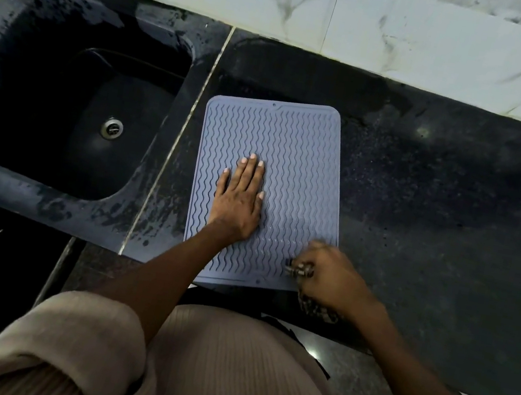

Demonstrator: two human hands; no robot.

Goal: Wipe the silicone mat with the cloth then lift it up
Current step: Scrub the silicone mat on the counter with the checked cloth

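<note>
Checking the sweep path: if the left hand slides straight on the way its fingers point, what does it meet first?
Only more silicone mat: the left hand lies flat on it, fingers toward the far edge. Past that edge comes bare countertop, then likely the tiled wall.

Home kitchen: black granite counter (438, 228), sunken sink (60, 99), marble-tiled wall (386, 28).

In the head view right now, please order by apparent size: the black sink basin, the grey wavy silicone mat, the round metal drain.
1. Black sink basin
2. Grey wavy silicone mat
3. Round metal drain
</note>
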